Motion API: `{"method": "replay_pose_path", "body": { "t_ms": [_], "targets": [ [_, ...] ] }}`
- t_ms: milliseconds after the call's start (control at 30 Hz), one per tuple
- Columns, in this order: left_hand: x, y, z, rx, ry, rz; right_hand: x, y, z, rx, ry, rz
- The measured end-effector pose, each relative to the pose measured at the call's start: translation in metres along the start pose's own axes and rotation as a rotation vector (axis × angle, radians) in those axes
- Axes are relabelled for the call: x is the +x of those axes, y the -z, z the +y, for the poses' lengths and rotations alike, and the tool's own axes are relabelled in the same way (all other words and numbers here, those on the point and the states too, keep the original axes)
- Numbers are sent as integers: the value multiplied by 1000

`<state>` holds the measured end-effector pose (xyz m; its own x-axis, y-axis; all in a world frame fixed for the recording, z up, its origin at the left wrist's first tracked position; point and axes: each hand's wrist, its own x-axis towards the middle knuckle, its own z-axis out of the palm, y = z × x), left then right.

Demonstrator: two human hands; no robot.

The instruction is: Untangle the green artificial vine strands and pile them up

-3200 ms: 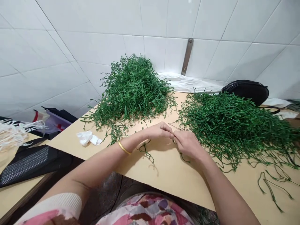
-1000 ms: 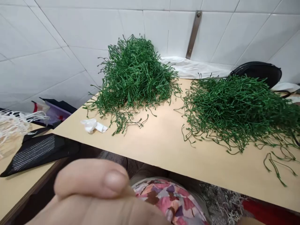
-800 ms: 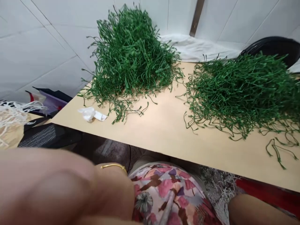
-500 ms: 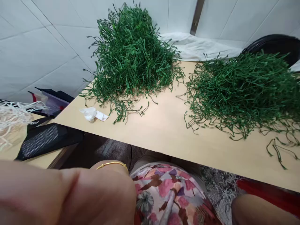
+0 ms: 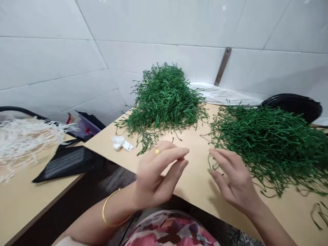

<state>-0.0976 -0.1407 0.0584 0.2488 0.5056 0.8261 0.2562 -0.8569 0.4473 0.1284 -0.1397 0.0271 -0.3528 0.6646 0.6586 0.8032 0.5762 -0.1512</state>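
Observation:
Two heaps of green plastic stems lie on a pale wooden table [image 5: 194, 181]: a tall left heap [image 5: 164, 97] by the wall and a wide right heap [image 5: 266, 140]. My left hand [image 5: 156, 174], with a ring and a gold bangle on the wrist, hovers over the table's near edge, fingers stretched out and holding nothing. My right hand [image 5: 230, 177] is open just above the table, fingertips close to the trailing stems at the right heap's near-left edge.
A crumpled white scrap [image 5: 121, 143] lies left of the tall heap. A black bag [image 5: 294, 106] sits behind the right heap, white cloth [image 5: 222, 95] along the tiled wall. On a lower table to the left are a black mesh piece [image 5: 64, 164] and white stems [image 5: 23, 140].
My left hand, which filled the lower frame close to the camera, has dropped to the table edge. My right hand has come into view by the right heap. The view has tilted up.

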Motion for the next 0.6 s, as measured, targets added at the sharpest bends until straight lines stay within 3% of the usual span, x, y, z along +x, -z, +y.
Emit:
{"method": "replay_pose_path", "body": {
  "t_ms": [67,133,233,333,433,600],
  "targets": [
    [11,-3,-37,184,32,-157,0,-27,12,-149,131,-216],
    [2,3,-72,390,56,-286,-2,-49,31,-281,189,-323],
    [-23,17,-103,612,133,-351,-1,-66,68,-431,226,-325],
    [-32,23,-116,740,163,-406,5,-69,94,-542,205,-274],
    [-28,19,-125,823,144,-462,11,-68,95,-639,141,-278],
    [-20,9,-140,864,93,-555,14,-63,61,-617,102,-299]
  ]
}}
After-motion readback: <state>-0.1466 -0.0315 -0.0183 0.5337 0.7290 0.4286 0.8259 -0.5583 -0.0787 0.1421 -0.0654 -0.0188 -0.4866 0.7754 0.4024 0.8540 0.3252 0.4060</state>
